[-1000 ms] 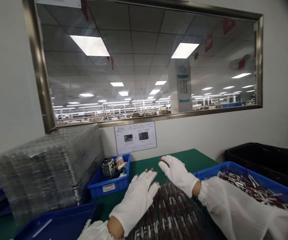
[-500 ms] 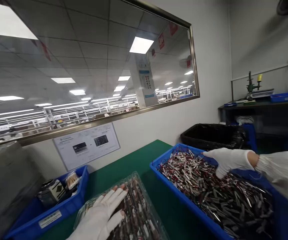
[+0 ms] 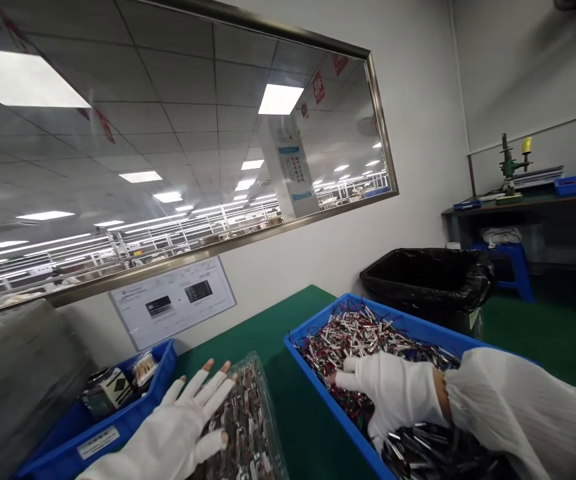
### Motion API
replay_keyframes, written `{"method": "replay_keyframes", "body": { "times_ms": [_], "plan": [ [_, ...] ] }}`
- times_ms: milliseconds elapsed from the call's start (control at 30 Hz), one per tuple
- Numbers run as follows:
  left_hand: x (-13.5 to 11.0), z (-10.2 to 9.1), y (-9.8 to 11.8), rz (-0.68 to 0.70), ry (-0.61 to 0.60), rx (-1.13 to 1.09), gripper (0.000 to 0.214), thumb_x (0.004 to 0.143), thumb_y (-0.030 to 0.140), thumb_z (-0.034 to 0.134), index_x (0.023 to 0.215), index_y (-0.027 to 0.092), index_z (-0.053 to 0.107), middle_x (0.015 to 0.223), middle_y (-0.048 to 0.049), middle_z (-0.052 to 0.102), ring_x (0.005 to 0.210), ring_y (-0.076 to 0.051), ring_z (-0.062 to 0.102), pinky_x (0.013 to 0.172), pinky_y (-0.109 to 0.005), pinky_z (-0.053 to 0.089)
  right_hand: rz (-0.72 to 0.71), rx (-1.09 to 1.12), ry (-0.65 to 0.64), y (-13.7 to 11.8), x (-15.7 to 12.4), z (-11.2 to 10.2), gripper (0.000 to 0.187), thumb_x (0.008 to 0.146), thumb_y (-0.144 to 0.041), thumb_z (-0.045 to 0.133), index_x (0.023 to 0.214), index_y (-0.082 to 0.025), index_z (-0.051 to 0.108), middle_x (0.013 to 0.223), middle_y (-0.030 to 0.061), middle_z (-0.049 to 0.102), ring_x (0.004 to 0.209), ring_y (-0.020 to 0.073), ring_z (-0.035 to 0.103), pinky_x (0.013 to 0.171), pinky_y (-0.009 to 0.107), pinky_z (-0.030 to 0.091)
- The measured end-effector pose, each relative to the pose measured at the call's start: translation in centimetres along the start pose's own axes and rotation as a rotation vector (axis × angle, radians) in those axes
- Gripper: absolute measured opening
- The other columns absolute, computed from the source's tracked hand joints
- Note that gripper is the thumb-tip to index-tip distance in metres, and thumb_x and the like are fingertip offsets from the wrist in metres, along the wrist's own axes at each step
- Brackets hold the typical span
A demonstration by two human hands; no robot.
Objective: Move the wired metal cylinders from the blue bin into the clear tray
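My left hand [image 3: 178, 430], in a white fingerless glove, lies flat with fingers spread on a clear plastic tray [image 3: 253, 427] filled with small dark parts. My right hand [image 3: 391, 393], gloved in white, reaches down into a large blue bin [image 3: 318, 407] heaped with small silver, red and black wired parts [image 3: 368, 333]. Its fingers curl into the heap; whether they hold any parts is hidden.
A small blue bin [image 3: 118, 420] with a boxed item sits at the left on the green table [image 3: 268, 320]. A stack of clear trays [image 3: 13, 380] stands far left. A black-lined waste bin [image 3: 428, 277] is behind the big bin. A paper sheet [image 3: 173, 303] hangs under the window.
My right hand moved from the bin's far right side down into the heap of parts near its left end. My left hand stayed flat on the tray. The view shifted slightly.
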State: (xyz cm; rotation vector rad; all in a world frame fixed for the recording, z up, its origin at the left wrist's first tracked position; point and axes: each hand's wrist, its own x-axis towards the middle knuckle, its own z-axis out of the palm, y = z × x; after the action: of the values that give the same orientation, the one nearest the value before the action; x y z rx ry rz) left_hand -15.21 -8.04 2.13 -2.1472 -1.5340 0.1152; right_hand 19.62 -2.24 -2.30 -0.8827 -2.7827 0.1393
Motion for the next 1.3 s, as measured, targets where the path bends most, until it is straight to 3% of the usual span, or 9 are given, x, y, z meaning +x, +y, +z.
{"method": "replay_keyframes", "body": {
  "times_ms": [133, 233, 333, 533, 633, 833, 1033, 1167, 1300],
  "plan": [
    [3.5, -4.9, 3.7, 0.013, -0.074, -0.27, 0.053, 0.076, 0.048, 0.03, 0.124, 0.026, 0.022, 0.13, -0.0004, 0.025, 0.117, -0.022, 0.025, 0.094, -0.035, 0.025, -0.122, 0.118, 0.032, -0.4, 0.8, -0.4, 0.034, 0.06, -0.038, 0.054, 0.089, -0.022, 0.061, 0.077, 0.0034, 0.06, 0.069, 0.0206, 0.054, 0.057, 0.026, 0.039],
    [7.2, -6.2, 6.7, 0.087, -0.171, -0.432, 0.058, 0.071, 0.052, 0.035, 0.121, 0.022, 0.033, 0.124, -0.0053, 0.037, 0.112, -0.023, 0.035, 0.092, -0.033, 0.028, 0.016, 0.302, 0.087, 0.8, 2.0, -0.3, 0.02, 0.06, -0.028, 0.055, 0.076, -0.019, 0.063, 0.064, 0.0, 0.059, 0.058, 0.0148, 0.053, 0.051, 0.021, 0.037],
    [11.3, -5.0, 9.3, 0.026, -0.252, -0.45, 0.078, 0.057, 0.053, 0.052, 0.121, 0.014, 0.034, 0.117, -0.0161, 0.045, 0.104, -0.031, 0.043, 0.086, -0.04, 0.034, 0.152, 0.377, 0.151, 3.1, 3.0, -0.6, 0.02, 0.063, -0.024, 0.052, 0.077, -0.015, 0.062, 0.062, -0.0002, 0.059, 0.053, 0.0112, 0.051, 0.047, 0.018, 0.036],
    [16.8, -1.2, 12.2, -0.025, -0.246, -0.564, 0.095, 0.033, 0.033, 0.071, 0.118, 0.011, 0.038, 0.109, -0.0204, 0.05, 0.098, -0.037, 0.046, 0.082, -0.044, 0.036, 0.33, 0.457, 0.212, 7.9, 2.6, -2.1, 0.025, 0.063, -0.029, 0.054, 0.081, -0.014, 0.062, 0.068, 0.0008, 0.061, 0.058, 0.0125, 0.054, 0.048, 0.018, 0.038],
    [17.5, 0.0, 12.6, -0.005, -0.172, -0.667, 0.073, 0.044, 0.021, 0.066, 0.113, 0.016, 0.045, 0.109, -0.0108, 0.053, 0.098, -0.026, 0.049, 0.085, -0.033, 0.037, 0.4, 0.432, 0.21, 9.2, 2.3, -2.3, 0.028, 0.056, -0.032, 0.059, 0.079, -0.016, 0.063, 0.067, 0.0013, 0.061, 0.06, 0.0151, 0.056, 0.049, 0.02, 0.039],
    [17.3, 1.1, 13.4, 0.094, -0.038, -0.876, 0.027, 0.059, 0.009, 0.049, 0.083, 0.015, 0.059, 0.087, -0.0007, 0.061, 0.079, -0.012, 0.055, 0.073, -0.019, 0.041, 0.371, 0.352, 0.191, 7.7, 3.2, -1.7, 0.078, 0.038, -0.036, 0.068, 0.111, -0.021, 0.045, 0.096, 0.0063, 0.057, 0.073, 0.0208, 0.056, 0.057, 0.026, 0.042],
    [16.6, -0.7, 14.8, 0.148, 0.118, -0.946, 0.018, 0.062, 0.008, 0.044, 0.067, 0.017, 0.058, 0.074, 0.0009, 0.06, 0.073, -0.012, 0.052, 0.071, -0.024, 0.04, 0.317, 0.266, 0.247, 4.3, 4.8, -2.0, 0.016, 0.052, -0.026, 0.058, 0.065, -0.017, 0.059, 0.06, -0.0006, 0.057, 0.056, 0.0136, 0.051, 0.051, 0.021, 0.035],
    [16.6, -2.8, 15.2, 0.068, 0.259, -1.109, 0.016, 0.066, 0.013, 0.045, 0.075, 0.017, 0.058, 0.077, -0.0011, 0.06, 0.074, -0.013, 0.053, 0.073, -0.025, 0.04, 0.312, 0.296, 0.342, 4.4, 4.4, -3.1, 0.015, 0.062, -0.025, 0.05, 0.072, -0.016, 0.057, 0.063, -0.0018, 0.055, 0.058, 0.0098, 0.049, 0.05, 0.017, 0.033],
    [17.0, -3.3, 15.2, 0.018, 0.181, -1.304, 0.031, 0.065, 0.019, 0.05, 0.095, 0.017, 0.052, 0.09, -0.002, 0.058, 0.076, -0.013, 0.054, 0.071, -0.024, 0.042, 0.321, 0.337, 0.323, 5.1, 3.4, -4.0, 0.027, 0.06, -0.026, 0.054, 0.086, -0.018, 0.057, 0.071, -0.0023, 0.058, 0.063, 0.0107, 0.051, 0.053, 0.017, 0.035]
  ]
}}
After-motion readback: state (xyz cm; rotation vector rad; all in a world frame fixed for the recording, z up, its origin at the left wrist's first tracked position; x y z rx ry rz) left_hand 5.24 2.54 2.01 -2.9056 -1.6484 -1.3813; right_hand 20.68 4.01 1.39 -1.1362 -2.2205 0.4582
